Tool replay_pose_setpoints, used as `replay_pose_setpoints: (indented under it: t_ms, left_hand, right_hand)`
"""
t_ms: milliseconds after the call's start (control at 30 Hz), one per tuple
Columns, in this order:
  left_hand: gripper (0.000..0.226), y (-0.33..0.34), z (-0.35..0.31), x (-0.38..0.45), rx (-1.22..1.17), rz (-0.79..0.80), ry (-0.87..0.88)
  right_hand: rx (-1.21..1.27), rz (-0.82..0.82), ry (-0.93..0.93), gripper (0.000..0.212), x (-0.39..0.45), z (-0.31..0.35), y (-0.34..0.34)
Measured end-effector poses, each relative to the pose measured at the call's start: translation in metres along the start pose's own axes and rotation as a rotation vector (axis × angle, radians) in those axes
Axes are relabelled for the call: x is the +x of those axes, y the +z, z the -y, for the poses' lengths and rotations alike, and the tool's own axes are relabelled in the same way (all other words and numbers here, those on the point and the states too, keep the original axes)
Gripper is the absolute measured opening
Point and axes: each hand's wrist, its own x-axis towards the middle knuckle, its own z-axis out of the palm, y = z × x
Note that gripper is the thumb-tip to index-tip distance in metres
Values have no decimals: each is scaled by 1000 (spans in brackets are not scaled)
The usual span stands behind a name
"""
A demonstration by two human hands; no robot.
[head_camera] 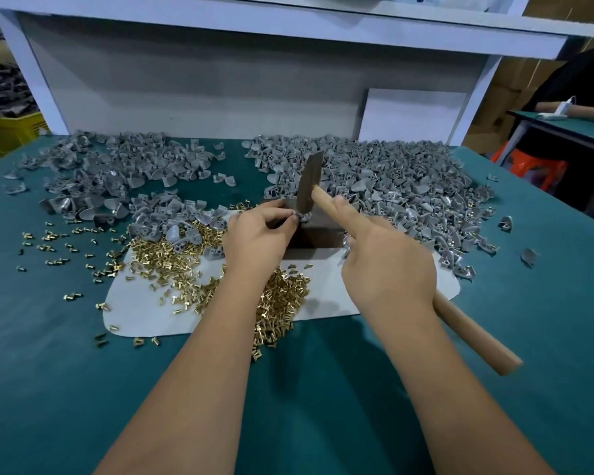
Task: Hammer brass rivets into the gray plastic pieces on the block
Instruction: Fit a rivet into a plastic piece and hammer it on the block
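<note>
A dark metal block [318, 231] stands on a white mat [144, 310] at the table's middle. My left hand [258, 238] pinches a small gray plastic piece [302, 218] on the block's top. My right hand [388, 265] grips the wooden handle of a hammer [310, 183], index finger stretched along it. The hammer's steel head stands on the piece. Loose brass rivets [282, 296] lie heaped on the mat under my left forearm.
Large heaps of gray plastic pieces lie at the back left [117, 173] and back right [391, 186] of the green table. Scattered rivets [55, 238] dot the left side. A white shelf frame [220, 80] rises behind. Another person sits at a table far right [576, 108].
</note>
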Motion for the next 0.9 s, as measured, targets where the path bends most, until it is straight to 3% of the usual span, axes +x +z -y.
replay_pose_setpoints:
  t_ms: [133,233,333,433,567,700,833,900]
  left_hand:
    - [13,0,-3,1,75,-1,-12]
    - [11,0,-2,1,38,0,-28]
    - [13,1,-3,-1,112,-34,-12]
    - [12,2,-2,-1,44,-23,0]
    - [16,3,0,-1,111,-42,63]
    - [14,2,-3,-1,49,-33,4]
    - [16,2,-3,-2,116,-43,56]
    - [15,1,-4,-3,81,-37,32]
  right_hand:
    - [-8,-87,23,74,-4,0,2]
    - [-27,-12,-5,73,-6,1,7]
    - [36,-84,-1,75,-7,5,7]
    - [7,-20,-31,74,-7,4,10]
    - [58,-159,-20,78,-10,6,6]
    - [-11,3,-23,77,-7,4,10]
    - [29,-113,-8,80,-11,9,6]
    - [-24,-37,-17,80,-9,6,10]
